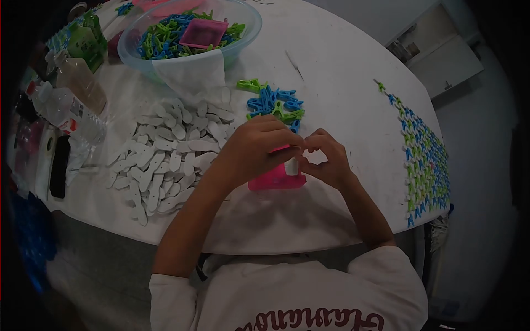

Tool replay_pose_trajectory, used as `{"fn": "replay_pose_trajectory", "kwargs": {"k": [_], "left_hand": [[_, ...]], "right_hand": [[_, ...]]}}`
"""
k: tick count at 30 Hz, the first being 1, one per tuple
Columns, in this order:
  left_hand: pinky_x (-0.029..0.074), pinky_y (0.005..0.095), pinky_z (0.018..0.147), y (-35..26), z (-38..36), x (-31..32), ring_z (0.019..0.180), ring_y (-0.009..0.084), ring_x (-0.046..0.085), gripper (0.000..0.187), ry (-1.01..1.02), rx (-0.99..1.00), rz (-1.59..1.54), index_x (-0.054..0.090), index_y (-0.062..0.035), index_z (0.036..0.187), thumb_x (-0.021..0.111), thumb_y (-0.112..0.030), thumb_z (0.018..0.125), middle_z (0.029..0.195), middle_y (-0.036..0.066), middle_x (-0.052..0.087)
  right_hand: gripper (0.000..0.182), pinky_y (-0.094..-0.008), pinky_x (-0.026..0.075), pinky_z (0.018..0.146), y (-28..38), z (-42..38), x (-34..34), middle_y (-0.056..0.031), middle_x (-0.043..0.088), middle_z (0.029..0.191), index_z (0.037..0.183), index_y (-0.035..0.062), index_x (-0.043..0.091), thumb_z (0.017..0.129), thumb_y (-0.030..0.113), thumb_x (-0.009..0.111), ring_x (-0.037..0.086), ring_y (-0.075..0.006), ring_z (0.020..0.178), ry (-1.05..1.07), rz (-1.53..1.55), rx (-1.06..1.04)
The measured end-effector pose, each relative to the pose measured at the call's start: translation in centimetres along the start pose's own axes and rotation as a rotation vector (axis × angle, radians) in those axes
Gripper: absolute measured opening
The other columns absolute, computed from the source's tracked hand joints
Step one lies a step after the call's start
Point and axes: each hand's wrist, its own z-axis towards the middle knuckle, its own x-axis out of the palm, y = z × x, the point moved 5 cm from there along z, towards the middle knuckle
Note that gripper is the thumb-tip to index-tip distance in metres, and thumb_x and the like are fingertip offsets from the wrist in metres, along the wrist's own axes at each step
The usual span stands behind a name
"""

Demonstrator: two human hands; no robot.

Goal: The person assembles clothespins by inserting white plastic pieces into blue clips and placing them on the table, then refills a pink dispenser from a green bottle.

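My left hand [258,148] and my right hand [327,160] meet fingertip to fingertip over a pink tray [274,182] near the table's front edge. Both pinch a small white piece [291,165] between them; most of it is hidden by the fingers. A heap of flat white pieces [165,151] lies just left of my left forearm. Beyond my hands sits a small pile of blue and green clips [273,103].
A clear bowl [245,25] at the back holds several blue and green clips and a pink tray, with a white cloth [196,74] over its rim. Rows of linked blue, green and white pieces [425,160] lie at the right. Bottles [77,91] and a dark phone [59,165] stand left.
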Motion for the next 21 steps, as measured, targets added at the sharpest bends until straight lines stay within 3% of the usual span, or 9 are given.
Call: {"fn": "replay_pose_trajectory", "kwargs": {"k": [3,9,13,15,16,17,18,19,21], "left_hand": [[0.053,0.0346,0.071,1.2,-0.4,-0.6,0.08,0.0213,0.066,0.02,0.206,-0.12,0.112,0.076,-0.0092,0.093,0.083,-0.008,0.074,0.085,0.004,0.071],[0.052,0.0365,0.074,2.0,-1.1,0.6,0.085,0.0239,0.066,0.019,0.362,-0.293,0.189,0.077,-0.0087,0.094,0.081,-0.009,0.075,0.087,0.006,0.07],[0.052,0.037,0.076,1.7,-1.0,1.1,0.085,0.0245,0.065,0.021,0.302,-0.22,0.225,0.076,-0.0105,0.096,0.081,-0.007,0.075,0.089,0.005,0.07],[0.052,0.0402,0.078,0.6,-0.3,0.5,0.084,0.0256,0.064,0.03,0.103,-0.051,0.106,0.072,-0.0111,0.103,0.081,-0.014,0.075,0.087,0.004,0.066],[0.052,0.0402,0.078,0.2,0.0,0.4,0.084,0.0256,0.064,0.03,0.105,-0.052,0.107,0.072,-0.0111,0.103,0.081,-0.014,0.075,0.087,0.004,0.066],[0.052,0.0406,0.081,-0.3,0.3,-0.1,0.089,0.0264,0.063,0.042,0.073,-0.077,0.035,0.068,-0.0128,0.113,0.083,-0.016,0.073,0.092,0.005,0.066],[0.052,0.0409,0.085,-0.6,0.6,-0.4,0.093,0.0272,0.063,0.054,0.043,-0.1,-0.038,0.064,-0.0144,0.123,0.084,-0.019,0.072,0.098,0.005,0.065],[0.052,0.0409,0.085,-0.4,0.5,-0.5,0.093,0.0272,0.063,0.054,0.047,-0.097,-0.04,0.064,-0.0144,0.123,0.084,-0.019,0.072,0.098,0.005,0.065],[0.051,0.04,0.091,0.2,0.2,-0.7,0.106,0.0256,0.06,0.073,0.09,-0.102,0.045,0.058,-0.0112,0.136,0.087,-0.011,0.069,0.117,0.008,0.063]], "right_hand": [[0.028,-0.0317,0.051,0.066,-0.9,-0.7,0.2,-0.0016,0.067,0.084,0.096,0.0078,0.069,0.073,-0.003,0.08,0.059,-0.019,0.077,0.002,0.006,-0.016],[0.026,-0.0315,0.051,0.067,-1.0,-0.9,-0.3,-0.0011,0.068,0.084,0.092,0.0086,0.072,0.071,-0.003,0.08,0.059,-0.0186,0.08,0.095,-0.138,-0.113],[0.028,-0.0309,0.051,0.066,-0.7,-1.0,-0.7,-0.0016,0.068,0.085,0.093,0.0084,0.072,0.069,-0.005,0.079,0.059,-0.0187,0.081,0.063,-0.159,-0.13],[0.03,-0.0308,0.05,0.066,-0.1,-0.7,-1.2,-0.0021,0.068,0.085,0.096,0.0079,0.071,0.07,-0.006,0.078,0.059,-0.0186,0.08,0.005,-0.134,-0.148],[0.031,-0.0308,0.05,0.066,0.3,-0.6,-1.7,-0.0026,0.068,0.085,0.098,0.0073,0.071,0.072,-0.007,0.077,0.059,-0.0184,0.08,-0.052,-0.112,-0.165],[0.031,-0.0308,0.05,0.066,0.6,-0.6,-1.8,-0.0026,0.068,0.085,0.098,0.0073,0.071,0.072,-0.007,0.077,0.059,-0.0184,0.08,-0.053,-0.112,-0.163],[0.031,-0.0303,0.05,0.067,0.6,-0.7,-2.1,-0.0032,0.068,0.087,0.102,0.0066,0.07,0.075,-0.007,0.076,0.059,-0.0169,0.079,-0.125,-0.05,-0.099],[0.031,-0.0298,0.05,0.067,0.4,-0.8,-2.5,-0.0039,0.069,0.089,0.106,0.0058,0.069,0.077,-0.007,0.074,0.058,-0.0154,0.079,-0.198,0.011,-0.037],[0.033,-0.0293,0.051,0.069,-0.6,-1.3,-2.7,-0.0046,0.069,0.091,0.111,0.0051,0.067,0.08,-0.006,0.073,0.059,-0.0138,0.08,-0.24,0.133,0.052]]}}
